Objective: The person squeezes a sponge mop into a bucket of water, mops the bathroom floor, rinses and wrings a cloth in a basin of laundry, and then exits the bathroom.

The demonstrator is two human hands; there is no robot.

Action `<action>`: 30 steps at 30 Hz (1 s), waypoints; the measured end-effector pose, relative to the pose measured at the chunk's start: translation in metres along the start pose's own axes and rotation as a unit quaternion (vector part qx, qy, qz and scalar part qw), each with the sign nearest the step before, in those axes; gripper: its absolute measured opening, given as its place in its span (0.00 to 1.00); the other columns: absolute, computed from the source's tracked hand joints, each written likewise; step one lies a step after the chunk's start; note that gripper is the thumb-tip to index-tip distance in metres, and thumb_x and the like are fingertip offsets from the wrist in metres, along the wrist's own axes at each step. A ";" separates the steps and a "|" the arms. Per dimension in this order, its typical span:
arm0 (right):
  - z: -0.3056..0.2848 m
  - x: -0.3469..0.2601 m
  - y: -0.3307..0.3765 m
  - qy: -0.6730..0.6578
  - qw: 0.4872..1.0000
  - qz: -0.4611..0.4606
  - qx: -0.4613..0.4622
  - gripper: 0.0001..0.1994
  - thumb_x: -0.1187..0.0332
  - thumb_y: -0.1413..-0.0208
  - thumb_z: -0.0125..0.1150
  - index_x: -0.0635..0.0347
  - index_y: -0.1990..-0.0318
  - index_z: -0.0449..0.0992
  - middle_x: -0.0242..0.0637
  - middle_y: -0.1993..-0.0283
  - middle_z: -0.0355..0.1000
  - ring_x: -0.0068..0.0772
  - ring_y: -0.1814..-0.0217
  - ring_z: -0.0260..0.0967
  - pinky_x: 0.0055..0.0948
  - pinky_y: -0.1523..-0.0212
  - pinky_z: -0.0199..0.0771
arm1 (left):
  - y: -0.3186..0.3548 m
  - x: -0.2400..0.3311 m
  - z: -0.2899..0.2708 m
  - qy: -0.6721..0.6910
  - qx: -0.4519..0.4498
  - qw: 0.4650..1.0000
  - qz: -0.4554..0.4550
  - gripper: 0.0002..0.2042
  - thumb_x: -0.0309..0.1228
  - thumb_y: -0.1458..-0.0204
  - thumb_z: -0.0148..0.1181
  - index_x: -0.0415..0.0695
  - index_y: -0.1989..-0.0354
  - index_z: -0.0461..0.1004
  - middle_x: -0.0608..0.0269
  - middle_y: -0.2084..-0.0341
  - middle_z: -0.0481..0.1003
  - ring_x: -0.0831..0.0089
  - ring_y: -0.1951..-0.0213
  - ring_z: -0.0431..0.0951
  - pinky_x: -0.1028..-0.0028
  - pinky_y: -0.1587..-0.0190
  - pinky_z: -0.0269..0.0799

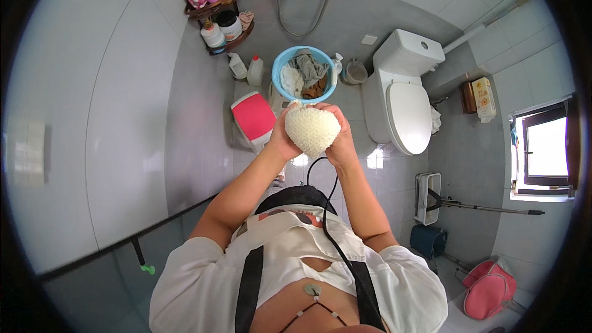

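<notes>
Between my two hands, in the middle of the head view, is a cream-coloured, nubbly fluffy cloth (312, 128), gathered into a rounded bundle. My left hand (282, 138) grips its left side, and my right hand (338, 131) is closed round its right side. Some fingertips are hidden behind the cloth. Just beyond it on the floor stands a light blue basin (277, 80) with grey, white and brown clothes (310, 69) inside. A white pump or sprayer top (337, 65) shows at the basin's right rim.
Left of the basin are a red-topped white bin (253, 115) and two white bottles (254, 71). A toilet (409, 111) stands to the right. A corner shelf (231, 43) holds toiletries. A mop (493, 208) and a pink stool or seat (487, 293) are at the right.
</notes>
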State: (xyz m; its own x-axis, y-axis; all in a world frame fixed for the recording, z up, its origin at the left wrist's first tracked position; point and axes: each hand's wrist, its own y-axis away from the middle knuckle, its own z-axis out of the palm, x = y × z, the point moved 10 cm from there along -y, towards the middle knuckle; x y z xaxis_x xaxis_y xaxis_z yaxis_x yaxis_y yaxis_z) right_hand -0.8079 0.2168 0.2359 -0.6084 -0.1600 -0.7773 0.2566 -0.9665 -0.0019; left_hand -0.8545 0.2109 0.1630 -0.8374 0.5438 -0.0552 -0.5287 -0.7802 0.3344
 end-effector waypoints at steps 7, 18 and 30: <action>-0.001 -0.058 -0.036 0.474 0.864 -0.169 0.015 0.16 0.77 0.64 0.61 0.60 0.64 0.67 0.38 0.55 0.64 0.33 0.51 0.61 0.29 0.51 0.61 | -0.053 0.045 -0.003 -0.071 0.091 0.992 0.052 0.13 0.35 0.55 0.47 0.43 0.62 0.67 0.57 0.65 0.72 0.61 0.61 0.72 0.61 0.57 0.68; -0.053 -0.129 0.009 0.522 0.814 -0.187 0.174 0.46 0.71 0.73 0.68 0.57 0.41 0.48 0.41 0.41 0.49 0.38 0.44 0.54 0.33 0.48 0.59 | -0.132 0.004 0.045 -0.180 0.054 0.979 0.077 0.14 0.31 0.56 0.50 0.41 0.60 0.66 0.57 0.64 0.71 0.61 0.61 0.72 0.62 0.57 0.68; -0.182 -0.240 0.122 0.525 0.775 -0.218 0.275 0.27 0.70 0.74 0.70 0.59 0.60 0.67 0.41 0.54 0.63 0.41 0.52 0.61 0.31 0.51 0.62 | -0.155 -0.225 0.082 -0.204 -0.048 0.956 -0.204 0.20 0.43 0.51 0.46 0.43 0.55 0.64 0.57 0.58 0.68 0.61 0.54 0.67 0.60 0.49 0.60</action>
State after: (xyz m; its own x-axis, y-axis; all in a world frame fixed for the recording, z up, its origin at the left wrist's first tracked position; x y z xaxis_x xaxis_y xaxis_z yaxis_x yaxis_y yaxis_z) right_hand -0.4942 0.1736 0.3079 0.4746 0.1787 -0.8619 -0.3366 -0.8679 -0.3653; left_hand -0.5724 0.2348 0.2002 -0.4457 0.8690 0.2152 -0.8264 -0.4918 0.2744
